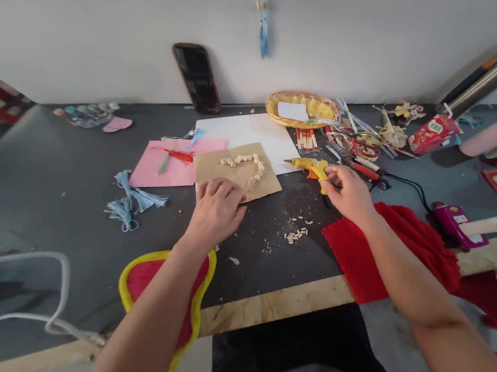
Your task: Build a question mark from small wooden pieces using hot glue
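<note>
A curved string of small pale pieces (257,171) lies on a square of brown card (210,161). My left hand (219,207) rests palm down over the card's lower left part, its fingers bent and the tips partly hidden; whether it holds anything does not show. To the right, my right hand (347,190) has its fingers on the handle of a yellow glue gun (307,164), whose nozzle points left toward the card. Several short wooden bits (297,236) are scattered on the dark table (258,274) between my forearms.
Blue tassels (137,199) and pink paper (147,170) lie left. A phone (198,77) leans on the wall. Behind the glue gun are a wicker basket (273,110), scissors and sticks. Red cloth (358,257) lies under my right forearm; a yellow-edged red shape (144,274) under my left.
</note>
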Motion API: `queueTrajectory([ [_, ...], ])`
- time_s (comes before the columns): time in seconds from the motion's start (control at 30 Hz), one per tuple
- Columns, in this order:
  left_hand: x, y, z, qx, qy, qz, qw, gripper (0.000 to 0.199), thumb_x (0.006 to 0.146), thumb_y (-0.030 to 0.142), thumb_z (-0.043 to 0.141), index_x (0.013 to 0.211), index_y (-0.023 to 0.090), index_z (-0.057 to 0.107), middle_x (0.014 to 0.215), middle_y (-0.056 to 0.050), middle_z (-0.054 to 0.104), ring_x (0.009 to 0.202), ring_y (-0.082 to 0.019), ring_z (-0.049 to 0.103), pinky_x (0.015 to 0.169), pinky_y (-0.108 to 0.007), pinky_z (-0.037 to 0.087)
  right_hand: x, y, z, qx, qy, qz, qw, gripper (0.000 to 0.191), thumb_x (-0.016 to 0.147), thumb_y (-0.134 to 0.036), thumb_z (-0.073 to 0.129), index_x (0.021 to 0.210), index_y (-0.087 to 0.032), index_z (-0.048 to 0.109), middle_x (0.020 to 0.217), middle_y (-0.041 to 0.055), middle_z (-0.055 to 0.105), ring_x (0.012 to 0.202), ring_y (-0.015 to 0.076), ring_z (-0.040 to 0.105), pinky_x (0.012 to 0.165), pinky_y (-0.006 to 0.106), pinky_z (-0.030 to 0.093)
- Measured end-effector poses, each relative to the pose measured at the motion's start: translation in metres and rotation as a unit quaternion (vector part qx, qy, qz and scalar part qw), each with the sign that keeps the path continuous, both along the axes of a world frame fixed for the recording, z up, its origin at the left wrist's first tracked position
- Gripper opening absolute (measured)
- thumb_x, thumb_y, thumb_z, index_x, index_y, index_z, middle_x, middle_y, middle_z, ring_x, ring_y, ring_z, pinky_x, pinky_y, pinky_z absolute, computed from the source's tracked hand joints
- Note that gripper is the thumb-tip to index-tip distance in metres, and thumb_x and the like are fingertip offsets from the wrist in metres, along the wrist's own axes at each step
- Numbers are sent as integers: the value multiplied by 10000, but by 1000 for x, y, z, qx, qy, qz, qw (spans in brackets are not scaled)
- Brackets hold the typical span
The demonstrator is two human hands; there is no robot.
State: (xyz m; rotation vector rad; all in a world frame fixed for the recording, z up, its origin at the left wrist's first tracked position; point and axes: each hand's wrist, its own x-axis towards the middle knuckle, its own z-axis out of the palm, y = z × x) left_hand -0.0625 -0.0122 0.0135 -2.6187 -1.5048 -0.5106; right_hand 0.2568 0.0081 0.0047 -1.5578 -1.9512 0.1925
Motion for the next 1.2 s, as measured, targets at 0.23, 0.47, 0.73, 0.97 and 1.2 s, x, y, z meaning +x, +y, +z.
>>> queueTrajectory([
  [0.23,2,2,0,-20,-19,5,1000,182,925,237,502,829,193,650,964,-103,678,1059,-311,551,912,-495,395,8,15,4,-181,-57,-74,979,497,852,-583,564,1189,-222,509,859,34,731,764,251,686,605,308,425],
  [0.47,2,1,-1,-11,-7,12,1000,139,905,237,531,887,186,659,1014,-114,686,1077,-319,551,924,-493,398,0,19,0,-172,-38,-88,980,345,796,-413,627,1083,-238,549,809,13,720,702,228,669,632,313,431],
  [0.73,1,1,-3,-11,-10,19,1000,165,918,224,499,878,187,655,1024,-111,685,1071,-319,556,921,-495,415,13,18,11,-37,135,-122,983,251,751,-333,628,945,-236,501,731,-6,669,625,178,638,656,328,495],
  [0.97,5,0,-2,-2,-22,6,1000,158,920,253,524,908,182,665,1043,-121,689,1092,-334,562,924,-511,421,30,17,16,135,245,-92,956,254,809,-372,595,969,-248,442,739,-17,598,582,150,595,565,310,513],
  [1.2,18,-6,0,-34,-70,-103,992,177,940,262,534,1019,206,682,1043,-98,702,1143,-301,558,962,-476,410,39,18,12,21,68,-125,990,325,740,-319,664,1014,-220,519,793,16,672,645,184,640,657,338,515],
])
